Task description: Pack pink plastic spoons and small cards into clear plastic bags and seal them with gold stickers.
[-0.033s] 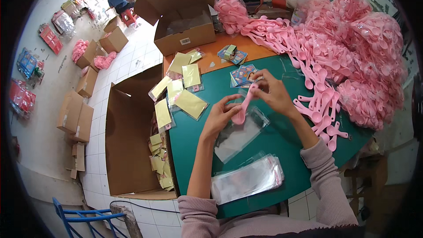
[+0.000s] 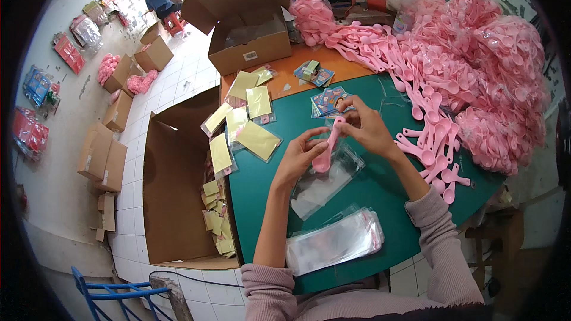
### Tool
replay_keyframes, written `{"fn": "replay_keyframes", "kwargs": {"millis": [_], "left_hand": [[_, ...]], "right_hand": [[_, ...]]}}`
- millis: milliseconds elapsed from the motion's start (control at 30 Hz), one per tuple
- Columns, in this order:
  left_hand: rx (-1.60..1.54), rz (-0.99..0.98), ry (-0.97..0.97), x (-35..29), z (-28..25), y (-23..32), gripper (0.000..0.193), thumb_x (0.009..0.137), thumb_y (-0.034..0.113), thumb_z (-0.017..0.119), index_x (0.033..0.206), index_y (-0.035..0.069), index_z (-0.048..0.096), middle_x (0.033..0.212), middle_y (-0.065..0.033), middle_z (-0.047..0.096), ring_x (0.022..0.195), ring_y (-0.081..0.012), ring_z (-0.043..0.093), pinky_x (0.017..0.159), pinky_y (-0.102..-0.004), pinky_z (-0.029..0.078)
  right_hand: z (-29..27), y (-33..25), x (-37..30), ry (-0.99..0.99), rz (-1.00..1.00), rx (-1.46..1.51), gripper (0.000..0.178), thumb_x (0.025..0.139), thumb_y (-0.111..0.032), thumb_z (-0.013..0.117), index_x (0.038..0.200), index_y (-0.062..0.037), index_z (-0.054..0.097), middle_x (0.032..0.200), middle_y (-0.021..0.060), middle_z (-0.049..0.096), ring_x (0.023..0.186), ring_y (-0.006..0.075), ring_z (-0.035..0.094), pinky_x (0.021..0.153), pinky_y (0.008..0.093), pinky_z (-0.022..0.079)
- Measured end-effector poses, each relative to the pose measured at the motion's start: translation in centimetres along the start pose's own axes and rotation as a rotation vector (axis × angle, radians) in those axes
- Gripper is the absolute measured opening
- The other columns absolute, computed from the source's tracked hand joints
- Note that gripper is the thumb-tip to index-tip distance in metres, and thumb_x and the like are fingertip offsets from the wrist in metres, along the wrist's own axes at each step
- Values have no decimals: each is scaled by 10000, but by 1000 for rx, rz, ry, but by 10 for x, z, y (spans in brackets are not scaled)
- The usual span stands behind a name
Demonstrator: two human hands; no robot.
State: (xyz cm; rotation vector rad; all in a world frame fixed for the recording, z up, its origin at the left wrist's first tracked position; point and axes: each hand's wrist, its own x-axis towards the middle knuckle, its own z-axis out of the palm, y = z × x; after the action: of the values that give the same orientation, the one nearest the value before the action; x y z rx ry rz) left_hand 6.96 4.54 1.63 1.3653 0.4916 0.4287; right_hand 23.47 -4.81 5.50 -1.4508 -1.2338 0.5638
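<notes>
A pink plastic measuring spoon [image 2: 331,142] is held above the green tabletop, bowl toward me and handle slanting away. My right hand [image 2: 364,128] pinches the handle's far end between thumb and fingers. On the spoon's other side, my left hand [image 2: 300,153] closes with thumb and fingertips by its bowl. Under the spoon lies a clear plastic bag [image 2: 321,193]; whether the bowl is inside its mouth I cannot tell. Closer to me rests a stack of clear bags [image 2: 336,242]. Printed cards [image 2: 327,106] are spread just beyond my right hand.
Loose pink spoons [image 2: 437,142] and bulging bags of spoons [image 2: 499,83] fill the right side. Packets with yellow cards [image 2: 257,141] lie at the left, beside a deep carton [image 2: 178,190]. An open cardboard box [image 2: 253,53] stands at the back; a person [image 2: 159,0] sits far off.
My right hand and the spoon's handle end have shifted slightly left and down. The spoon's bowl sits a little lower, while my left hand stays almost in place.
</notes>
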Motion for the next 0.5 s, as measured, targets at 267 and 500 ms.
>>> {"fn": "replay_keyframes", "kwargs": {"millis": [267,500], "left_hand": [[-31,-188,-70,-9,-12,14,333,920,278,457,1023,-9,593,863,-53,627,725,-87,578,658,-204,471],[38,-171,-13,-13,-19,17,345,920,301,445,1041,12,590,936,-78,630,829,-124,590,737,-268,482]], "right_hand": [[12,8,-1,35,-34,205,142,872,-112,510,966,-8,488,821,108,615,724,136,603,618,273,477],[5,33,19,-217,-55,247,449,919,-399,394,1016,-10,595,1009,105,575,938,212,531,844,337,398]]}}
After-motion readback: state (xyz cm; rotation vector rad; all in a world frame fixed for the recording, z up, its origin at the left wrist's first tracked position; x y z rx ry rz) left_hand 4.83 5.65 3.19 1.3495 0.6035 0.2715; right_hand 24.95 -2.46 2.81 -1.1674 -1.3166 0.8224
